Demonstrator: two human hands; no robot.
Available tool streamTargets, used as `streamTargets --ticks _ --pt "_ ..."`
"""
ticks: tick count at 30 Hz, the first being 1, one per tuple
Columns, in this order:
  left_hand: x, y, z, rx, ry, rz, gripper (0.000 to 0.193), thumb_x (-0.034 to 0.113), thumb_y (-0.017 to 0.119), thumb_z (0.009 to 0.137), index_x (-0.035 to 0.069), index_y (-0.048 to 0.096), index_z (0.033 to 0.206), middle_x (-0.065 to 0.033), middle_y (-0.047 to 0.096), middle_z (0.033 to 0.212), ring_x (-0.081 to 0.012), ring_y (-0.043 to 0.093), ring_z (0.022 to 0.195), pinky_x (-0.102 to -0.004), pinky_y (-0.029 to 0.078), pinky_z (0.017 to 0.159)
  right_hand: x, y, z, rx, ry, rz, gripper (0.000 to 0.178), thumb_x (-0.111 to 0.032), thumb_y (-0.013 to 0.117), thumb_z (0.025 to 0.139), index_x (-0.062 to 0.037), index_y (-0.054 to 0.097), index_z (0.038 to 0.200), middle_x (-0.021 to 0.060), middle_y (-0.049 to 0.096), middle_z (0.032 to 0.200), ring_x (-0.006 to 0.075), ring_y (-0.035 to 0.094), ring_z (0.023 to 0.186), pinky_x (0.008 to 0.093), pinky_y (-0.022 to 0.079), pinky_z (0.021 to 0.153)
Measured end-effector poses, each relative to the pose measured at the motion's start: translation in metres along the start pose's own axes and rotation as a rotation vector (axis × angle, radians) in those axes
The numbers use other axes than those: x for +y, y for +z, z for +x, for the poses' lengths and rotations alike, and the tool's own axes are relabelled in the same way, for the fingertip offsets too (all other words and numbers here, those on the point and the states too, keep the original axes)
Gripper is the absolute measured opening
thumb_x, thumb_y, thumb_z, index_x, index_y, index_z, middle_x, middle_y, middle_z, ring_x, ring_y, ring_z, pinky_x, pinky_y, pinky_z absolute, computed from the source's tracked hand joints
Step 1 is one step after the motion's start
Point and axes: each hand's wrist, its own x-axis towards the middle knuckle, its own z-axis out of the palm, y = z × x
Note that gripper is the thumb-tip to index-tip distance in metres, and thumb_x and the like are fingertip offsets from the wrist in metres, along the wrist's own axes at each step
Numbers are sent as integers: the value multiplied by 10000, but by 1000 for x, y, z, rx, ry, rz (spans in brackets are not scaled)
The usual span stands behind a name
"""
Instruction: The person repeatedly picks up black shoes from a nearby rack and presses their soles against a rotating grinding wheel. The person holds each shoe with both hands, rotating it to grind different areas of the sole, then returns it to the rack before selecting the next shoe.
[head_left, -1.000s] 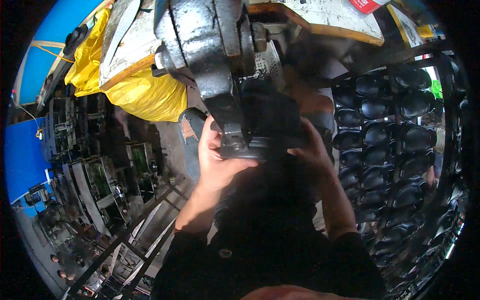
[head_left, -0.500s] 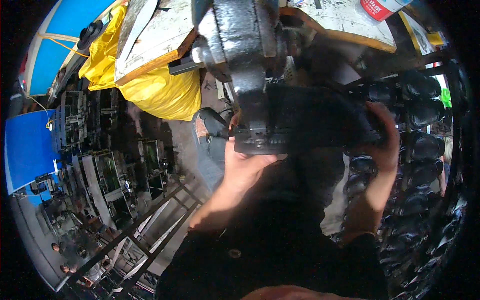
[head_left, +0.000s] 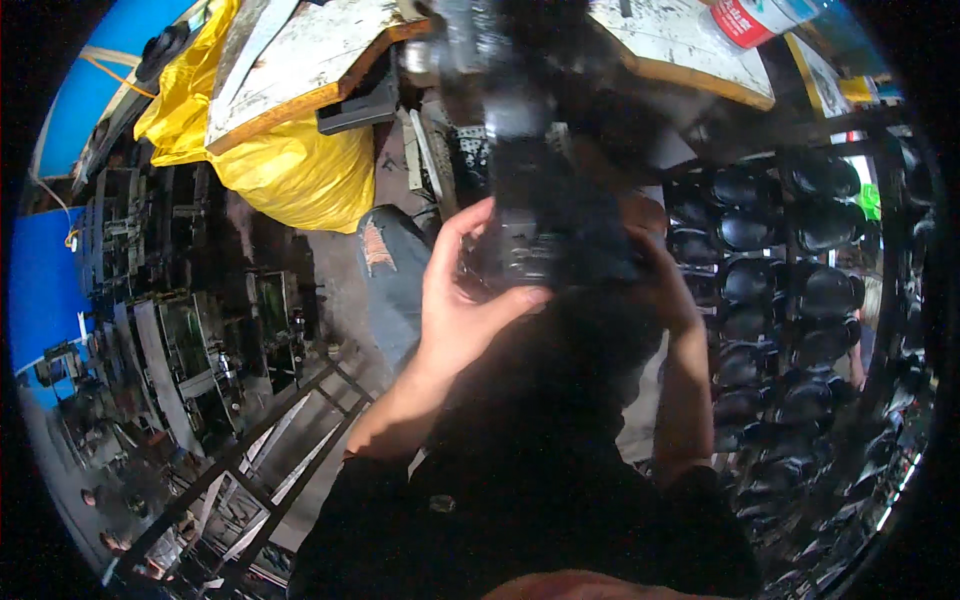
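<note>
Both my hands grip a black shoe (head_left: 590, 235), held up at the metal head of a machine (head_left: 515, 105). My left hand (head_left: 465, 285) wraps its near left side, thumb along the lower edge and fingers spread up behind. On the opposite side, my right hand (head_left: 655, 255) is curled round the shoe; much of it lies in shadow. The machine's arm comes down over the shoe, and blur and darkness hide just where the two meet.
White worktops (head_left: 680, 45) with worn edges flank the machine. A red-and-white tub (head_left: 745, 25) stands on the right one. A yellow sack (head_left: 310, 175) bulges below the left one, near a dark tray (head_left: 358, 112). Black shoes (head_left: 748, 285) fill racks at right; a metal frame (head_left: 300, 440) stands at left.
The shoe has turned from lying broadly sideways to nearly end-on. My right hand has swung in to the left, closer to my left hand, which still grips. The view has shifted slightly.
</note>
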Motion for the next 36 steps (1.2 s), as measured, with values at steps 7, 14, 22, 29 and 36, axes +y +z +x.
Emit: streamTargets --ticks 7,14,22,29,36 --pt "11 11 9 -108 40 188 786 -52 822 716 -13 435 1399 -110 597 1275 -197 576 1172 -345 460 1005 -23 22 -23 77 42 -62 796 14 826 654 -7 450 1355 111 575 1296 195 524 1203 330 394 1060" --pt "-31 27 7 -425 -67 787 515 45 656 885 -6 507 1375 -134 636 1248 -194 569 1159 -339 415 1028 -10 0 -178 337 248 -397 741 -185 793 775 -16 401 1381 105 559 1254 209 515 1205 327 387 1048" --pt "-91 58 -13 -1016 -131 779 470 37 621 915 15 518 1373 -142 622 1300 -241 595 1171 -360 423 1032 46 140 -440 1532 455 408 600 -214 730 882 3 437 1359 130 571 1280 237 505 1231 378 395 1044" --pt "-83 72 -27 -1045 -108 887 471 49 621 921 21 511 1378 -148 612 1308 -259 578 1169 -368 421 1028 184 76 -551 1982 918 -477 622 -278 728 869 -1 473 1365 160 636 1219 270 628 1022 356 474 923" --pt "-69 66 -37 -961 -146 969 469 43 604 935 7 491 1388 -160 585 1342 -266 557 1213 -367 396 1062 249 -24 -533 1632 726 -824 881 -160 760 752 -38 315 1503 191 407 1511 374 401 1381 426 341 1139"
